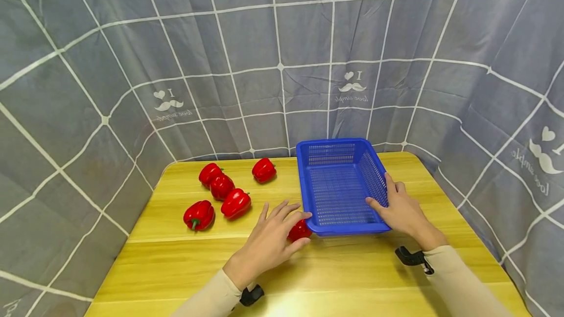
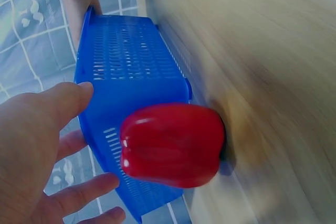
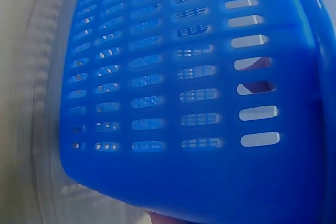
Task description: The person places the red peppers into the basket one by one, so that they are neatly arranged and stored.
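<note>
A blue plastic basket (image 1: 339, 231) with slotted walls sits toward the right of the table, nothing inside it. My right hand (image 1: 407, 212) grips its right rim, thumb on the inner side and fingers along the outside. At the front left corner, my left hand (image 1: 273, 236) is spread, its fingertips right at the rim. Partly under that hand lies a red bell pepper (image 1: 299, 230); the left wrist view shows this bell pepper (image 2: 173, 145) beside the basket's outer wall, apart from the fingers. The right wrist view is filled mostly by the basket's side (image 3: 152, 182).
Several more red bell peppers lie on the left of the wooden table (image 1: 154, 268), the nearest pepper (image 1: 199, 215) with its green stem forward. One pepper (image 1: 264, 170) sits farther back, left of the basket. A grey checked curtain (image 1: 246, 38) surrounds the table's back and sides.
</note>
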Tool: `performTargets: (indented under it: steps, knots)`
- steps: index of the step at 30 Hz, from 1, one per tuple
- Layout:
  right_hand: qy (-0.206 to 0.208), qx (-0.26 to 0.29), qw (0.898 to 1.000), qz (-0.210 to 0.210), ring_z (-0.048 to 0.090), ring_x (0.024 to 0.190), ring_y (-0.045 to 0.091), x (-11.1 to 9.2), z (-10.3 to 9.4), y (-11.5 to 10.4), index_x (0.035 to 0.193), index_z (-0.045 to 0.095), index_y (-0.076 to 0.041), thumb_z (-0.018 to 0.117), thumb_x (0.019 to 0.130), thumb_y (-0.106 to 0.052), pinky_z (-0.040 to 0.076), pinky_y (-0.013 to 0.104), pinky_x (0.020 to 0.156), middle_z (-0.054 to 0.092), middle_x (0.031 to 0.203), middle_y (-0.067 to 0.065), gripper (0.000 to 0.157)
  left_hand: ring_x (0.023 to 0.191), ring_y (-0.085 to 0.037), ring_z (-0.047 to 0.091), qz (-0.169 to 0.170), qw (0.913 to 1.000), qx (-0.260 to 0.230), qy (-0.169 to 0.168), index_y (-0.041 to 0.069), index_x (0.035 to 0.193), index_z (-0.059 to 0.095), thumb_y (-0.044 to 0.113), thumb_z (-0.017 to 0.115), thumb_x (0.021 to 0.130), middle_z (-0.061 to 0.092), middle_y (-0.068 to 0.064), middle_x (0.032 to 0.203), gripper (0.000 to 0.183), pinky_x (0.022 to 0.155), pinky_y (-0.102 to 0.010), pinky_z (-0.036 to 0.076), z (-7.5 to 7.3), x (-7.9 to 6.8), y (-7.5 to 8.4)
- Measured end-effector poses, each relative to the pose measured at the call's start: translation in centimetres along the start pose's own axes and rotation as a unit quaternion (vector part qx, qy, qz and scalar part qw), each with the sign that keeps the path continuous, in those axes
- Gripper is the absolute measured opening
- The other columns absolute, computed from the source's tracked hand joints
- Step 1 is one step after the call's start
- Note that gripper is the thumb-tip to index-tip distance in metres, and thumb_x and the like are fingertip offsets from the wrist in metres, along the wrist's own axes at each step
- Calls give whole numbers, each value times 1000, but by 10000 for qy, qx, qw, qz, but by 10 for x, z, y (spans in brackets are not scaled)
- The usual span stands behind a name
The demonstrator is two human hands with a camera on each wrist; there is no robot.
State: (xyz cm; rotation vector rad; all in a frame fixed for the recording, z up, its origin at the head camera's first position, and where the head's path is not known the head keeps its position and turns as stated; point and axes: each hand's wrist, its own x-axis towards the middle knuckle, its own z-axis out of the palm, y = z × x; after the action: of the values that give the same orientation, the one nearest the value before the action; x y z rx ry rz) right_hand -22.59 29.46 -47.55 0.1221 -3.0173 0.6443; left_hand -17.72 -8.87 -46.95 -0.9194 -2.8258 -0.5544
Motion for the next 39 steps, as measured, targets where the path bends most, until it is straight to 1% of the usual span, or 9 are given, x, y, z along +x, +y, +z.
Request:
performTargets:
  steps: [7,14,19,22,24,26,29,34,39]
  knots:
    - [18,33,9999,-113,73,116,64,5,7,-15,180,12,13,63,116,-59,60,80,99,45,159,50,109,166,-49,54,-113,9999,-57,99,34,161,67,52,80,110,65,-9,171,56,133,-91,29,-5,-12,-10]
    - [17,72,9998,-184,76,110,58,10,14,-30,180,14,13,64,116,-55,61,77,98,47,157,49,106,162,-50,58,-131,9997,-14,187,33,160,67,49,83,108,67,-10,168,57,130,-92,33,-8,-20,-22]
    - [-26,48,9998,-187,76,111,60,13,19,-39,181,13,12,63,117,-56,58,80,102,46,161,49,106,159,-51,60,-140,9995,61,290,33,159,68,49,85,107,69,-10,165,56,130,-91,33,-11,-27,-29]
    - [-96,74,9998,-153,77,107,58,15,22,-44,182,11,11,63,117,-57,58,80,102,44,163,49,107,158,-50,61,-148,9993,77,348,33,157,69,48,85,107,70,-11,164,55,131,-90,34,-13,-29,-33]
    - [-155,96,9998,-100,77,101,54,16,22,-47,183,9,9,63,116,-58,60,77,98,42,165,48,108,158,-49,61,-135,9992,42,375,32,157,69,46,86,107,70,-11,163,55,131,-90,34,-13,-30,-35]
    - [-220,104,9997,-56,75,92,48,17,21,-48,183,7,7,63,116,-59,63,73,90,41,166,48,110,158,-46,62,-113,9991,29,402,32,157,69,46,86,107,71,-11,162,55,131,-89,35,-13,-30,-37]
    - [-260,112,9996,7,73,87,43,16,20,-49,184,5,5,64,115,-60,64,67,82,40,167,48,111,156,-41,64,-87,9990,10,447,32,157,69,46,86,107,71,-10,160,55,132,-88,36,-13,-30,-38]
    - [-194,92,9997,72,72,88,43,16,21,-52,185,7,2,64,114,-62,63,60,74,44,165,45,111,149,-37,68,-169,9986,-130,475,31,153,70,45,87,106,72,-9,154,52,132,-87,36,-13,-29,-38]
    - [-198,98,9996,167,66,79,36,14,23,-54,186,6,-1,63,113,-62,57,48,61,44,163,45,111,149,-37,68,-301,9981,-308,446,30,150,71,44,89,105,71,-10,154,50,134,-84,37,-13,-28,-38]
